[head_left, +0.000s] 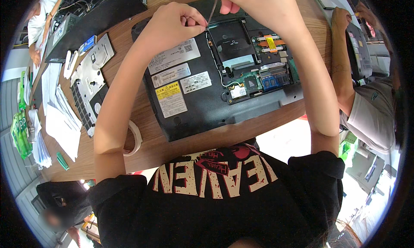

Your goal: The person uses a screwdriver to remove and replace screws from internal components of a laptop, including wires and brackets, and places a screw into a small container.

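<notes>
A black laptop (pixel 196 118) lies bottom side up on the wooden table, its bay uncovered. Inside the bay show green circuit boards, a blue memory module (pixel 274 82), a copper-coloured strip and a black empty-looking recess. My right hand (pixel 258 6) grips a screwdriver (pixel 212 11) with a yellow handle; part of that hand is cut off by the top edge. The screwdriver's tip points down at the bay's far left corner. Beside the tip, my left hand (pixel 174 26) is closed in a pinch, and whatever its fingertips hold is hidden.
To the left lie a removed cover panel (pixel 92 77), papers (pixel 62 127), a small blue box (pixel 87 44) and a green tool (pixel 62 161). A tape roll (pixel 137 136) sits near the front edge. An opened computer case (pixel 103 21) stands far left. At right, another person works on a laptop (pixel 361 49).
</notes>
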`<act>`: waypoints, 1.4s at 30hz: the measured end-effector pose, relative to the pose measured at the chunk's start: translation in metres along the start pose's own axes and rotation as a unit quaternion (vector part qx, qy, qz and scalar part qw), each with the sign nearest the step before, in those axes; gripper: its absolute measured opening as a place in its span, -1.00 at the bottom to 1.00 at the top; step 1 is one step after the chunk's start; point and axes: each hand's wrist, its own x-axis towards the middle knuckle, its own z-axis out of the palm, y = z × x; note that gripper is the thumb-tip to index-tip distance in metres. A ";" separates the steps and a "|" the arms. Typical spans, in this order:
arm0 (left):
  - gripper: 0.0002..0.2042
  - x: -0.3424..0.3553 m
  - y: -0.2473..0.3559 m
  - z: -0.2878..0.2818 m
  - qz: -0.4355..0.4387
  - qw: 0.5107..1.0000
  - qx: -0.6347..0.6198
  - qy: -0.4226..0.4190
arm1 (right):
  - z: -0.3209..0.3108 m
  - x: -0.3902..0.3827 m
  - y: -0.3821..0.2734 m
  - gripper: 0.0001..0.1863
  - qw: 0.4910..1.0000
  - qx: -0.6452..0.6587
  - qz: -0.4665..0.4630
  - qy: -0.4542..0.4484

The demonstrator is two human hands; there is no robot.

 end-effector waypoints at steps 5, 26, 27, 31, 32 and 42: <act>-0.84 0.000 -0.001 0.001 -0.002 1.000 0.016 0.005 | 0.005 0.004 -0.007 -0.68 0.998 0.045 0.032 -0.004; -0.85 -0.003 -0.002 0.005 -0.005 1.000 0.004 0.009 | 0.007 0.004 -0.004 -0.67 1.000 -0.017 0.019 0.019; -0.84 -0.001 -0.002 0.005 -0.003 1.000 0.010 0.007 | 0.006 0.004 -0.007 -0.68 0.998 -0.021 0.047 0.024; -0.85 0.000 -0.004 0.008 0.032 0.999 0.018 0.012 | 0.004 0.000 0.000 -0.69 0.998 -0.026 0.020 0.044; -0.85 0.001 -0.005 0.007 0.032 0.999 0.018 0.012 | 0.004 0.000 0.002 -0.69 0.998 -0.026 0.020 0.044; -0.92 0.022 -0.002 -0.007 0.217 0.969 0.094 -0.067 | 0.000 0.000 0.011 -0.70 0.999 0.024 0.001 0.041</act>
